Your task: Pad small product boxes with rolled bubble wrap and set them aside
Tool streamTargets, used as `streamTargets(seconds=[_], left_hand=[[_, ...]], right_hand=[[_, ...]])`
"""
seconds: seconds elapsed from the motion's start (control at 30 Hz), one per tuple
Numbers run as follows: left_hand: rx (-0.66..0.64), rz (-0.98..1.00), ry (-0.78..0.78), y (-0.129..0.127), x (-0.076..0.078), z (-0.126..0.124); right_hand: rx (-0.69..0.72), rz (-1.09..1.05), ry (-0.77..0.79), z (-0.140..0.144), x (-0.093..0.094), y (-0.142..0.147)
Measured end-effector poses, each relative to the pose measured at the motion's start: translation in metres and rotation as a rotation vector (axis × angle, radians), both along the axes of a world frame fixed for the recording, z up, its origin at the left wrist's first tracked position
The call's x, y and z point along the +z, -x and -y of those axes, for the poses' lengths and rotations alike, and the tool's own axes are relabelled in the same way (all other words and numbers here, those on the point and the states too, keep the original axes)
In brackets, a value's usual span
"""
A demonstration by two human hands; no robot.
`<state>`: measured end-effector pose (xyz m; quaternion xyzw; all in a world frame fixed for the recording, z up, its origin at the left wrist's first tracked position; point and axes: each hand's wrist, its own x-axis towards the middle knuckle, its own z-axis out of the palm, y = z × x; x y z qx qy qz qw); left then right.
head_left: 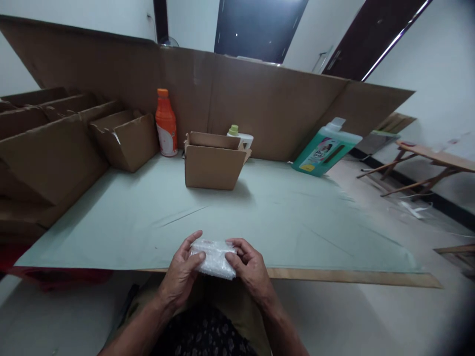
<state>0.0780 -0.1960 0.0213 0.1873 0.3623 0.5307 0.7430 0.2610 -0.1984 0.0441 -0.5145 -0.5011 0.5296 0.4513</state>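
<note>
Between my two hands is a small bubble-wrapped packet (215,259), held at the table's front edge. What lies inside the wrap cannot be made out. My left hand (182,272) grips its left end, thumb on top and index finger stretched along the far side. On the right end, my right hand (250,267) is closed with the thumb pressing the top and the fingers curled behind. Beyond the hands, a small open cardboard box (213,168) stands upright on the pale green tabletop (274,212).
An orange bottle (166,123) and a white bottle with a green cap (233,131) stand at the back. A tilted teal jug (324,148) leans near the right rear. Several cardboard boxes (55,153) line the left side. Behind everything rises a cardboard screen (256,99).
</note>
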Motion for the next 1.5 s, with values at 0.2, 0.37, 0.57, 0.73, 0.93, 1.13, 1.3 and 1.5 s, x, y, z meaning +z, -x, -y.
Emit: streamTargets(seconds=[0.2,0.37,0.57,0.73,0.93,1.13,1.3,1.5], left_hand=[[0.104,-0.018,-0.045,0.001,0.008,0.013],[0.101,-0.051,-0.102,0.0,0.011,0.02],[0.05,-0.285,-0.199,0.007,0.014,0.012],[0.132,-0.824,-0.533,0.013,0.038,-0.033],[0.31,-1.485,-1.203,0.001,0.105,-0.148],[-0.075,-2.006,-1.174,-0.007,0.142,-0.258],[-0.211,-1.969,-1.254,0.004,0.133,-0.248],[-0.103,-1.768,-1.495,0.018,0.122,-0.165]], right_hand=[[0.104,-0.14,0.009,0.025,0.012,0.006],[0.063,-0.043,-0.063,0.032,0.016,0.014],[0.052,0.093,-0.11,0.02,0.011,0.005],[-0.033,0.092,-0.125,0.001,0.008,-0.023],[-0.121,0.067,-0.029,-0.015,0.017,-0.066],[-0.193,0.127,-0.018,-0.034,0.033,-0.102],[-0.273,0.222,-0.094,-0.059,0.062,-0.129],[-0.331,0.38,-0.352,-0.09,0.128,-0.145]])
